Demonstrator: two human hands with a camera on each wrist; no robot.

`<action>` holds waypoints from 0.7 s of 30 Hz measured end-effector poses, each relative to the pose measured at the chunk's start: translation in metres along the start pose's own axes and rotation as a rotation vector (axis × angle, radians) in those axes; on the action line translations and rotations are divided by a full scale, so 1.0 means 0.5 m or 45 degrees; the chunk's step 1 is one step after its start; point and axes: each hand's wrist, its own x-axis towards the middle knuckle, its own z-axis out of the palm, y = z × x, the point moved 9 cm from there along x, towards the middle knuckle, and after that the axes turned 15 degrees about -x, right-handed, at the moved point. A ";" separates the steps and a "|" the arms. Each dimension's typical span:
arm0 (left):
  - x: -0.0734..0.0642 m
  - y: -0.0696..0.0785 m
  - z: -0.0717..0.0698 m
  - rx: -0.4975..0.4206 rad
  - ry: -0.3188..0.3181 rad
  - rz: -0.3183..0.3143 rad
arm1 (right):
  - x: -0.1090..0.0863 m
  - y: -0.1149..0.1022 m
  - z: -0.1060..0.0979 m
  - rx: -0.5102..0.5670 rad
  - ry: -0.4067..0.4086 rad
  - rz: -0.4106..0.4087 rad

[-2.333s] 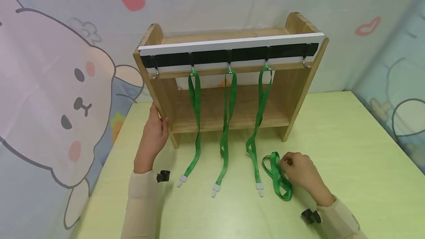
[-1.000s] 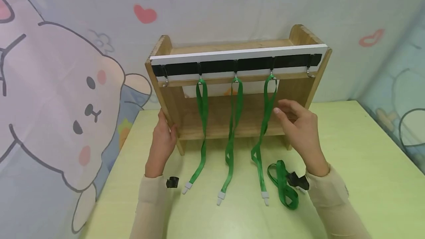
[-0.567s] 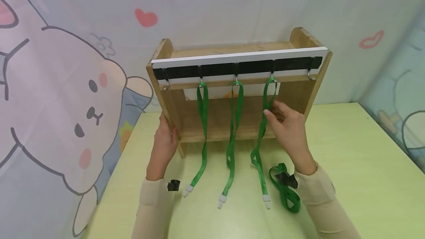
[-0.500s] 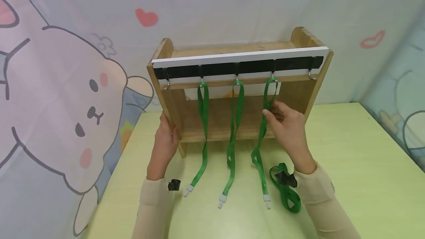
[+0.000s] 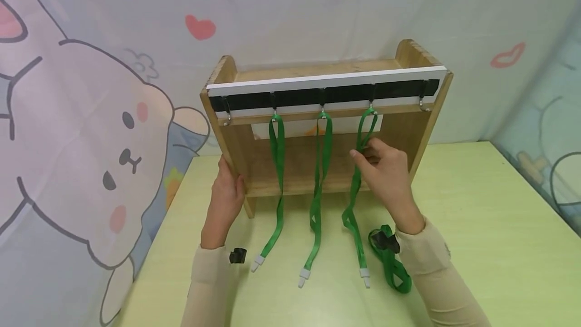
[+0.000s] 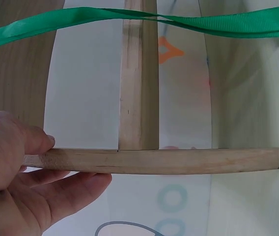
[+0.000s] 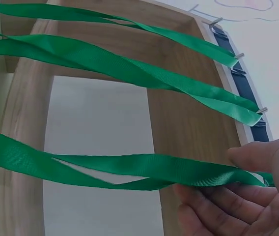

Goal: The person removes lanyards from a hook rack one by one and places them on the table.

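My left hand [image 5: 222, 198] grips the left side panel of a small wooden shelf [image 5: 415, 148]. The left wrist view shows the thumb on one face of the panel [image 6: 203, 161] and the fingers on the other. At the right-hand hanging green lanyard [image 5: 359, 251] is my right hand [image 5: 386, 173]. In the right wrist view its fingers [image 7: 218, 206] lie behind that lanyard's strap [image 7: 16, 164], touching it, while the thumb stands apart above. Two more green lanyards [image 5: 278, 160] [image 5: 326, 158] hang from hooks to the left, white clips at their lower ends.
A white strip with black tape [image 5: 345, 95] carries several hooks along the shelf's front. The far-left hook [image 5: 228, 117] and far-right hook [image 5: 423, 105] bear nothing. A folded green lanyard [image 5: 392, 266] lies on the pale table [image 5: 490, 236], partly behind the right wrist's black camera mount [image 5: 385, 241].
My right hand left the folded lanyard on the table, rose to the right-hand hanging lanyard, then shifted slightly left, its upper part moving along. The left hand keeps its grip on the shelf.
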 end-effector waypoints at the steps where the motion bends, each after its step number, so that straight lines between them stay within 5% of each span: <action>1: -0.001 -0.001 -0.001 0.002 0.003 0.002 | 0.001 -0.002 0.000 0.006 0.006 -0.003; 21: 0.001 -0.007 0.000 0.010 0.020 0.021 | -0.005 -0.034 -0.023 0.095 0.114 -0.180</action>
